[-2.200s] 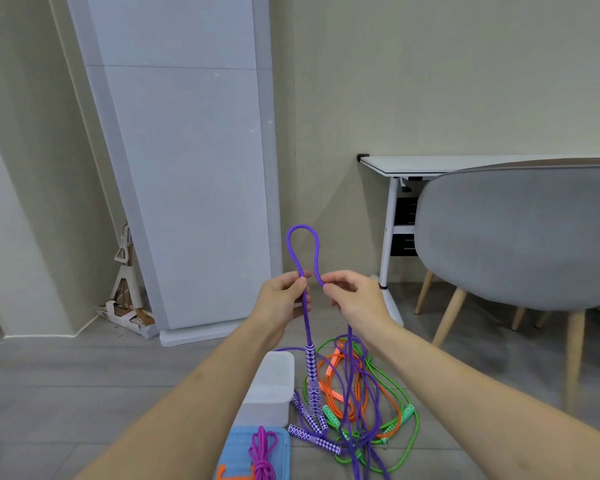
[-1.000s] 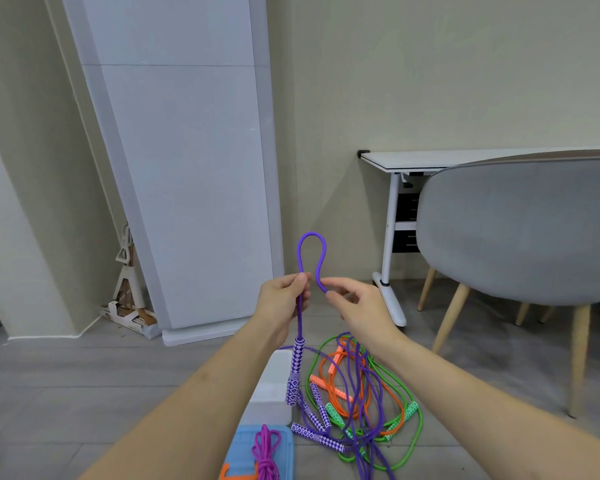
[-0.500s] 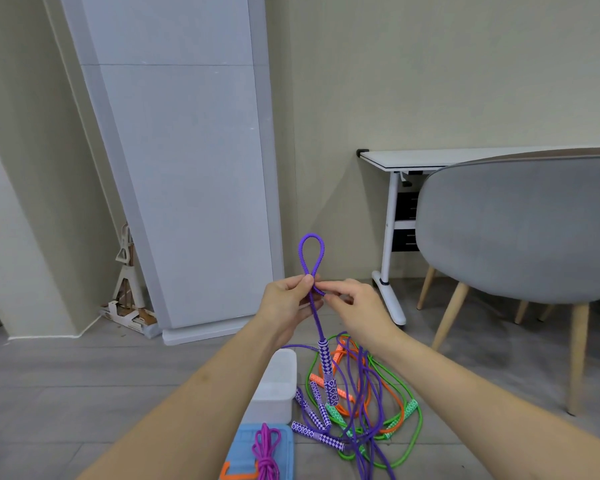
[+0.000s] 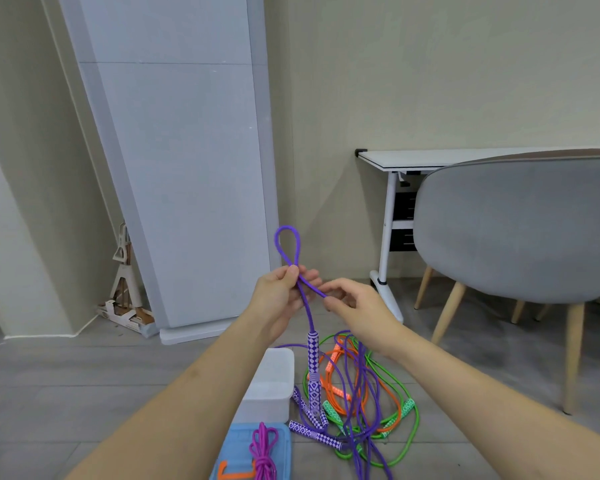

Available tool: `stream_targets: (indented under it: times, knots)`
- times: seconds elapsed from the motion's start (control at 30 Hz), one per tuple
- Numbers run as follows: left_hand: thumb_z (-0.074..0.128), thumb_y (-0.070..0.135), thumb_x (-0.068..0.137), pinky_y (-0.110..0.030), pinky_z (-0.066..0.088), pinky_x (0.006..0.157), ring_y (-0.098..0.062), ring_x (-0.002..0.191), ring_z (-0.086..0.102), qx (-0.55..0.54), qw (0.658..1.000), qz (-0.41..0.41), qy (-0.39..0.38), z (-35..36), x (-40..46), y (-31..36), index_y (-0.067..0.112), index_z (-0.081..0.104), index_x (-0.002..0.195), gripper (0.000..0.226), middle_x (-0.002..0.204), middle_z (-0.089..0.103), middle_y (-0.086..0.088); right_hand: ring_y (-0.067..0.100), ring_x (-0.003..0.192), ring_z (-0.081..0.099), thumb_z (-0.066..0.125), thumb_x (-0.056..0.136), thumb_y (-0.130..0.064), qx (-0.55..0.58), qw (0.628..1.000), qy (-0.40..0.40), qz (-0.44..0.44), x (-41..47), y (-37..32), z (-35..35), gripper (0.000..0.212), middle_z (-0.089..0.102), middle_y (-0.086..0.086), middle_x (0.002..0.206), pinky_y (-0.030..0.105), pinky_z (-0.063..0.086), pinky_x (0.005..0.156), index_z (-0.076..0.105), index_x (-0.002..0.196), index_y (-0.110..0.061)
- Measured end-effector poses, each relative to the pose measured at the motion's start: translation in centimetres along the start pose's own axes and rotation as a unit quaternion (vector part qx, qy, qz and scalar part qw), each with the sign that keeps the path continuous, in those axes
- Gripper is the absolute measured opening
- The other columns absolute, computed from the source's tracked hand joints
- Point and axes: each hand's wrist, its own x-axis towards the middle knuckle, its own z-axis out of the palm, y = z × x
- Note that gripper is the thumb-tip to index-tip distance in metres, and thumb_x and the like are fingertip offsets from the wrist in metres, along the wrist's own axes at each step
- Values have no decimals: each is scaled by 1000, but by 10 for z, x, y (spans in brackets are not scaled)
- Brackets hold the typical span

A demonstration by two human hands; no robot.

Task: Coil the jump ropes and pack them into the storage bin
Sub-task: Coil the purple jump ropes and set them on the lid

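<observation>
Between the two raised hands runs a purple cord jump rope [image 4: 305,308], folded into a small upright loop that stands above the left hand [image 4: 280,295]. That hand pinches the crossing at the base of the loop between thumb and curled fingers. The right hand [image 4: 352,308], just beside it, nips the short slanting strand of the same rope between thumb and forefinger, its other fingers loosely bent. Below the left hand one strand drops straight down to a purple-and-white checkered handle [image 4: 313,358] that hangs upright above the floor.

Under both hands, on the grey plank floor [image 4: 66,393], lies a loose tangle of ropes: more purple cord with similar checkered handles, an orange rope [image 4: 392,398], and a green rope [image 4: 411,441] looping round the outside. To the left of that pile, beneath the left forearm, sits a white plastic storage bin [image 4: 272,389]. Nearer than the bin lies a light-blue ribbed lid [image 4: 238,448] with a coiled magenta rope [image 4: 264,452] and an orange clip on it.

Beyond the right hand stand a grey upholstered chair [image 4: 516,230] with wooden legs and a white desk [image 4: 430,157]; beyond the left hand a tall pale grey panel [image 4: 187,168] leans against the wall.
</observation>
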Motion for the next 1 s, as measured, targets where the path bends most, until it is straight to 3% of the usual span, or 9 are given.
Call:
stream_targets:
  times: [0.07,0.13,0.23,0.33,0.47,0.6,0.77,1.0]
  knots:
    - [37,14,109,-40,58,86,-26,88,71,-33,999,10,22,-5,3,6,4,56,101,23,88,67,-10,31,81,64,69,94,-14,21,1000,-7,13,-3,3,-8,15,73,7,85,46,53,82,74,100,-27]
    - [35,15,110,-36,58,81,-21,70,61,-56,997,20,46,-12,5,10,5,54,98,24,75,55,-5,23,76,63,69,95,-15,20,999,-27,25,-7,7,-20,10,72,14,86,46,53,82,76,98,-22]
    - [34,15,110,-18,39,50,-8,49,33,-51,996,23,71,-19,6,18,9,51,91,27,70,42,-1,12,74,56,69,95,-17,-25,998,-56,32,-14,16,-37,8,69,15,82,41,49,72,76,92,-21]
    - [33,14,110,-16,26,41,-5,44,27,37,996,33,74,-24,7,18,9,51,90,27,71,42,-1,4,68,53,68,95,-14,-45,996,-50,49,-17,24,-51,12,67,-1,73,25,43,65,75,87,-19]
    - [37,12,108,-22,42,48,-11,52,42,162,986,23,38,-26,0,9,4,57,97,24,76,54,-7,0,58,47,65,98,-17,-44,998,-25,43,-16,24,-58,12,57,-14,62,13,36,54,73,90,-18]
    - [44,13,107,-29,61,67,-22,72,72,201,979,0,-12,-20,-10,3,-3,62,106,24,88,73,-15,1,66,54,66,99,-19,-65,998,-27,-1,-12,11,-51,10,65,-15,74,15,42,61,74,95,-21]
    - [45,14,107,-41,61,86,-32,92,75,224,973,-19,-55,-13,-11,-4,-4,61,111,25,98,76,-19,7,89,64,67,97,-26,-125,989,-60,-41,-7,1,-38,10,70,-14,93,25,51,79,77,100,-29]
    - [43,17,108,-48,58,91,-33,95,74,257,960,-37,-104,-6,-17,-10,-3,61,112,27,98,76,-21,9,80,58,68,90,-38,-173,981,-41,-74,-4,-1,-26,8,61,-11,84,41,51,74,75,93,-36]
